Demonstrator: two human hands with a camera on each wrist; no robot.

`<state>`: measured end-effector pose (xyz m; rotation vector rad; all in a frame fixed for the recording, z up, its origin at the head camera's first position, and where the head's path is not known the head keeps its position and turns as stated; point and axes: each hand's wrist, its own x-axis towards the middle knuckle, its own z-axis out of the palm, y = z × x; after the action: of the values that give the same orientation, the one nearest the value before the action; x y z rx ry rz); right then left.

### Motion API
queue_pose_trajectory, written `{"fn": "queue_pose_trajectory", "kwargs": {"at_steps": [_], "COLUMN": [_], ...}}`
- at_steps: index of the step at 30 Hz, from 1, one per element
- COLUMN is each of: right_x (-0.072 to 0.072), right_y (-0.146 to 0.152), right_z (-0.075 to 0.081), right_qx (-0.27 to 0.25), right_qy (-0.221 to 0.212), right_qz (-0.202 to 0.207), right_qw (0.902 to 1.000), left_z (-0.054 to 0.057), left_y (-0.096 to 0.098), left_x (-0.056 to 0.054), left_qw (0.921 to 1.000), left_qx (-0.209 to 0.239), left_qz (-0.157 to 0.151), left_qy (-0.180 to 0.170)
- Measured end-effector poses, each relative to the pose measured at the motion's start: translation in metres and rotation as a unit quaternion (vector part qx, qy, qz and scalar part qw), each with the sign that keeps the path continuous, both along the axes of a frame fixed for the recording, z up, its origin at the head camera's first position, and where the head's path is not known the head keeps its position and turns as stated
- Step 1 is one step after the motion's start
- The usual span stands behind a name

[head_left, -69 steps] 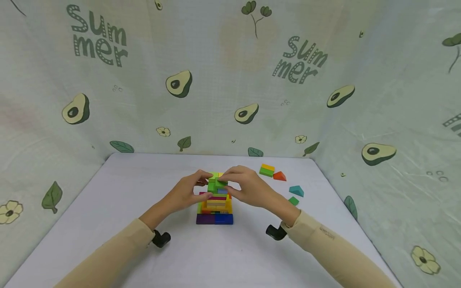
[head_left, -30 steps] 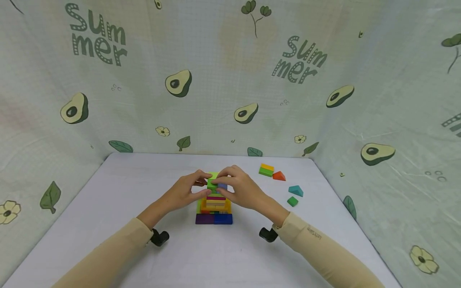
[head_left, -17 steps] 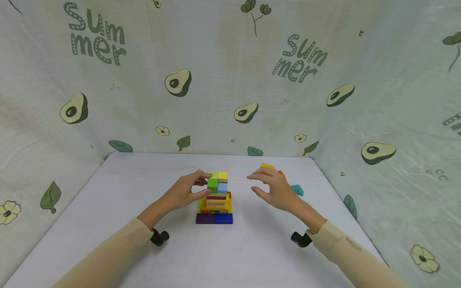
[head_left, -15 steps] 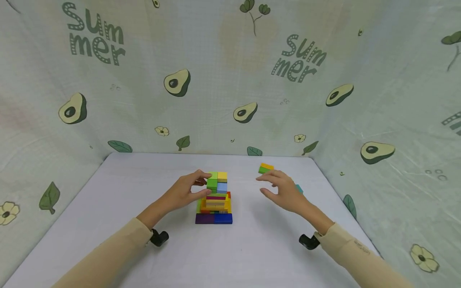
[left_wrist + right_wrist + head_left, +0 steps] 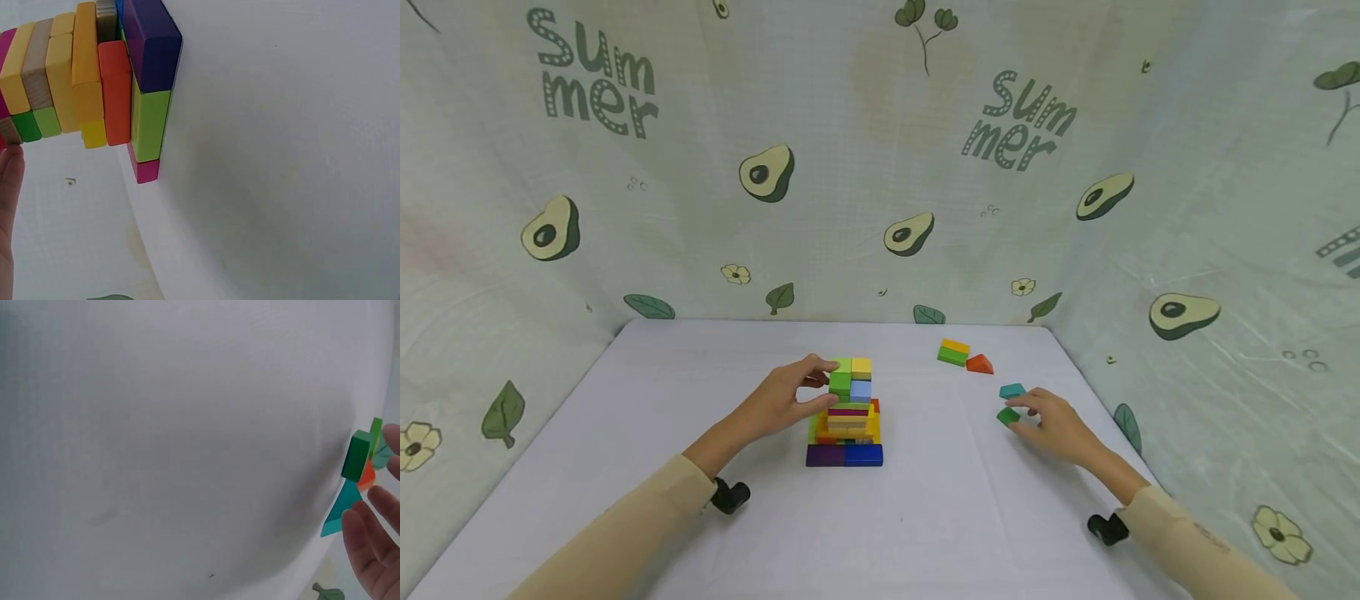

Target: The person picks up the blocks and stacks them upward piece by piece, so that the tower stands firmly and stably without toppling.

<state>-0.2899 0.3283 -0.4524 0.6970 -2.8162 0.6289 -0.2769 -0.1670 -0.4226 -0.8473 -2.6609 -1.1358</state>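
A tower of coloured wooden blocks (image 5: 850,422) stands mid-table on a purple and blue base. My left hand (image 5: 778,403) rests at its upper left side, thumb and fingertips by a green block (image 5: 839,383). In the left wrist view a finger (image 5: 9,194) meets the tower (image 5: 61,81). At the right, my right hand (image 5: 1054,427) hovers around a loose dark green block (image 5: 1007,417), thumb and fingers apart. A teal triangular block (image 5: 1012,391) lies just beyond those fingers. The right wrist view shows the green block (image 5: 357,456) with a gap to the fingers.
Farther back on the right lie a yellow and green block pair (image 5: 953,352) and an orange triangular block (image 5: 980,364). A white cloth covers the table (image 5: 880,533). Printed fabric (image 5: 850,208) hangs behind and at the sides.
My right hand held a green block at the tower's top, let go of it there and moved right to the loose green block. My left hand has stayed by the tower.
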Motion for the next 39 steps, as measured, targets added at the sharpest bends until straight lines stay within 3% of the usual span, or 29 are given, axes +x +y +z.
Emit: {"fn": "queue_pose_trajectory", "kwargs": {"at_steps": [11, 23, 30, 35, 39], "right_x": [-0.008, -0.009, 0.001, 0.01, 0.017], "right_y": [-0.003, -0.009, -0.051, -0.097, -0.134], "right_z": [-0.007, -0.005, 0.022, 0.055, 0.075], "right_qx": [0.032, 0.016, -0.023, -0.054, -0.054], "right_qy": [-0.03, -0.034, 0.005, 0.067, 0.078], "right_qz": [-0.012, 0.009, 0.073, 0.145, 0.18], "right_qw": [0.999, 0.9993, 0.9971, 0.9857, 0.979], "left_z": [0.0, 0.003, 0.002, 0.001, -0.001], "left_y": [0.001, 0.002, 0.002, 0.0, 0.0], "left_x": [-0.001, 0.001, 0.001, 0.0, 0.0], "left_qw": [1.0, 1.0, 1.0, 1.0, 1.0], "left_qx": [-0.001, -0.002, -0.003, -0.002, -0.001], "left_qz": [-0.003, -0.002, -0.002, -0.002, -0.001], "left_qy": [-0.001, -0.002, 0.003, 0.003, 0.001]}}
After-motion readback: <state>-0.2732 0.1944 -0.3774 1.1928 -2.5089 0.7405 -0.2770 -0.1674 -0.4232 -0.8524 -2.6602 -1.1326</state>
